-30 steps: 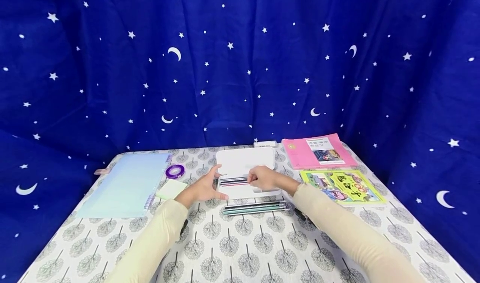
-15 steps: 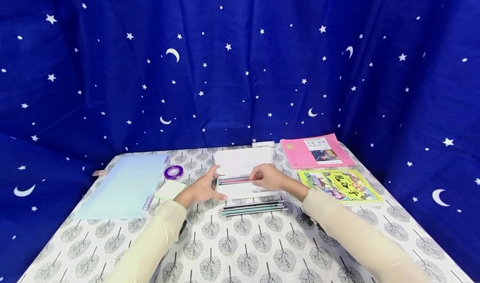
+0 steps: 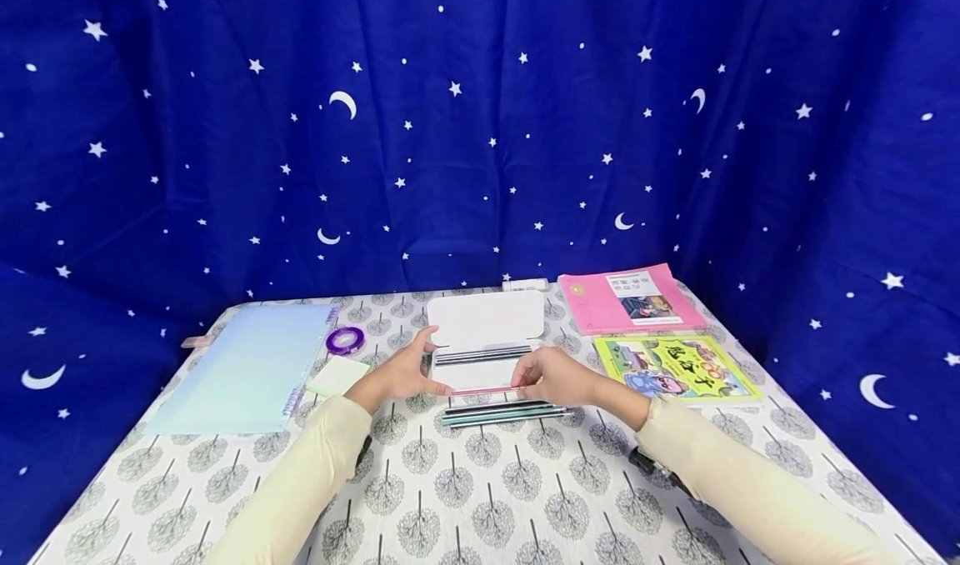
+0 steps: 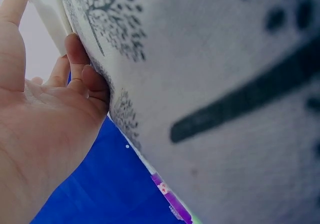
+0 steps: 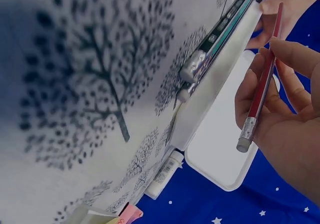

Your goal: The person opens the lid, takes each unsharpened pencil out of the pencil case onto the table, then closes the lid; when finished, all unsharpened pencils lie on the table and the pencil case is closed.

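Observation:
An open white pencil case (image 3: 486, 318) stands mid-table with its lid tipped back. Several dark pencils (image 3: 483, 354) lie in its rear part. My left hand (image 3: 407, 372) holds the case's left end, thumb at the front corner and fingers at the back. Between thumb and fingers my right hand (image 3: 561, 377) pinches a red pencil (image 5: 261, 91), level along the case's front edge. Its grey eraser end points away from the left hand. In front of the case lie several black and green pencils (image 3: 506, 415) side by side on the tablecloth.
On the left are a pale blue folder (image 3: 243, 369), purple tape roll (image 3: 345, 341) and pale green notepad (image 3: 337, 377). A white tube (image 3: 525, 285) lies behind the case. The pink book (image 3: 592, 307) and yellow picture book (image 3: 705, 365) lie right. A blue starry curtain (image 3: 480, 132) hangs behind.
My right hand has lifted the red pencil from the row in the case's rear part and brought it nearer to the front edge. The left hand has stayed at the case's left end.

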